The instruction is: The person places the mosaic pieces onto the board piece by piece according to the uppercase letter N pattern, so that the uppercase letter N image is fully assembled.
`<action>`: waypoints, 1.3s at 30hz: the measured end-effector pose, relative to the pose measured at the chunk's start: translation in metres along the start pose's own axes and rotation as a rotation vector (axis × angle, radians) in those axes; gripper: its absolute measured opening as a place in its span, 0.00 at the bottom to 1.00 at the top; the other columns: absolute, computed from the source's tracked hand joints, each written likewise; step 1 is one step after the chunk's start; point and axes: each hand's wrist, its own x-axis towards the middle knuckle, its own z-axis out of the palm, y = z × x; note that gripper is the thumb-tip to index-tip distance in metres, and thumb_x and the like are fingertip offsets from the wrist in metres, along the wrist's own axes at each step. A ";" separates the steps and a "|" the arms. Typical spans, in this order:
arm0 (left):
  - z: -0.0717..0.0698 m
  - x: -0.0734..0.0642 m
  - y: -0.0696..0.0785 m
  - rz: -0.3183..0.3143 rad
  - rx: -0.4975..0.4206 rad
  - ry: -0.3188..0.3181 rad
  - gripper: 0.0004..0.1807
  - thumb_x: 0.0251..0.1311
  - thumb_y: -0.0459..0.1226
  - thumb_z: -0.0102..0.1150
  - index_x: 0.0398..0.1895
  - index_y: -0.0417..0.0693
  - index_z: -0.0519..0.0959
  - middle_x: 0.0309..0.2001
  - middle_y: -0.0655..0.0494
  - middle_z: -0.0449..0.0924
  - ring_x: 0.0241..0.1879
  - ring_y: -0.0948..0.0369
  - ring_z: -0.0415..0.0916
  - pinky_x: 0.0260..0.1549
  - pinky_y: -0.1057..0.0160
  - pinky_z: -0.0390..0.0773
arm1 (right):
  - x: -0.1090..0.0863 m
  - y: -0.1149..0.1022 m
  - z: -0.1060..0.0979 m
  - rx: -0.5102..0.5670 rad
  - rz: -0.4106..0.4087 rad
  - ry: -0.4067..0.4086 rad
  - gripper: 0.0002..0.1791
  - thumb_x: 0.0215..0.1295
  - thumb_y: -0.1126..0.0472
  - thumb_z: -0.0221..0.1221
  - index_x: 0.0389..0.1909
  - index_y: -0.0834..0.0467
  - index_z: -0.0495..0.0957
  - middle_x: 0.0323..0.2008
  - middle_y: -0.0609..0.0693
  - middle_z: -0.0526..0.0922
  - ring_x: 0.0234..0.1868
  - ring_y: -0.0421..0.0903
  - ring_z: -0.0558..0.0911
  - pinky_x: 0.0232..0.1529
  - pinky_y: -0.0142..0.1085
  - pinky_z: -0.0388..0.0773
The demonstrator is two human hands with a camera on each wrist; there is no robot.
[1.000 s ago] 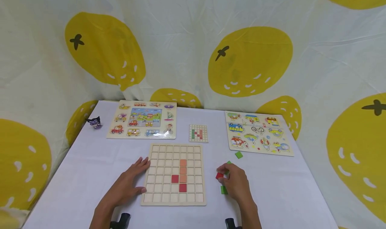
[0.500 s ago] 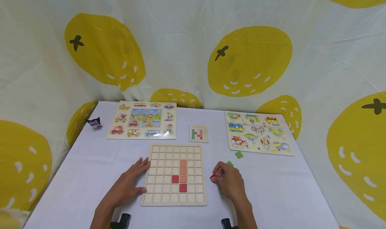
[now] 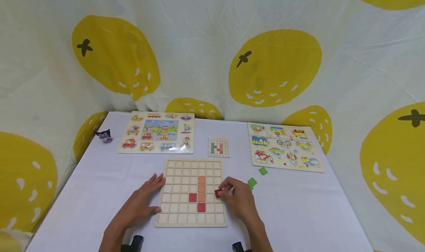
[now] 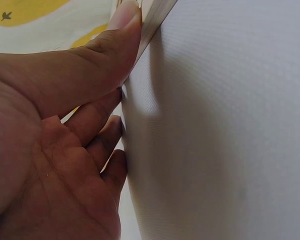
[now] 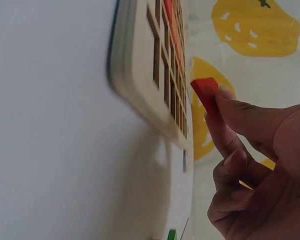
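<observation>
A wooden grid board (image 3: 174, 209) lies in front of the person, with three orange tiles (image 3: 201, 188) in one column and two red tiles (image 3: 201, 207) set in its squares. Thumb and fingertips of the right hand (image 3: 239, 200) pinch another red tile (image 5: 207, 95) over the board's right edge. In the right wrist view this tile is tilted, above the board's surface. The left hand (image 3: 139, 202) rests at the board's left edge, fingers extended, thumb and fingertips touching the rim. The left wrist view shows its thumb against the board's side.
Loose green tiles (image 3: 263, 171) lie right of the board. Behind it is a small pattern card (image 3: 218, 147) with green and red squares. Vehicle puzzles stand back left (image 3: 132, 150) and back right (image 3: 282, 165). A small dark figurine (image 3: 104, 135) is at the far left.
The right hand has picked up the red tile from beside the green tiles and carried it left to the board's right edge. The left hand has stayed put.
</observation>
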 end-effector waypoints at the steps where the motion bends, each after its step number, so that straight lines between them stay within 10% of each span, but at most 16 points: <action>1: 0.000 0.000 0.000 -0.001 0.000 0.000 0.56 0.47 0.38 0.84 0.83 0.57 0.65 0.86 0.56 0.56 0.86 0.44 0.46 0.78 0.29 0.57 | 0.000 -0.002 0.003 0.006 -0.006 -0.010 0.10 0.61 0.59 0.77 0.35 0.43 0.86 0.26 0.38 0.81 0.30 0.41 0.73 0.31 0.31 0.68; 20: 0.000 0.000 -0.004 -0.007 -0.015 0.000 0.56 0.47 0.37 0.84 0.83 0.58 0.65 0.86 0.58 0.55 0.87 0.44 0.46 0.79 0.31 0.55 | 0.015 -0.042 0.048 0.045 -0.100 -0.151 0.09 0.60 0.58 0.76 0.33 0.47 0.84 0.25 0.38 0.83 0.30 0.38 0.79 0.29 0.33 0.75; 39: -0.001 0.001 -0.005 -0.006 -0.033 -0.009 0.56 0.48 0.38 0.83 0.83 0.60 0.65 0.86 0.58 0.55 0.87 0.44 0.45 0.79 0.30 0.54 | 0.023 -0.072 0.074 -0.063 -0.147 -0.115 0.10 0.61 0.59 0.76 0.28 0.48 0.83 0.18 0.39 0.76 0.24 0.37 0.73 0.23 0.32 0.68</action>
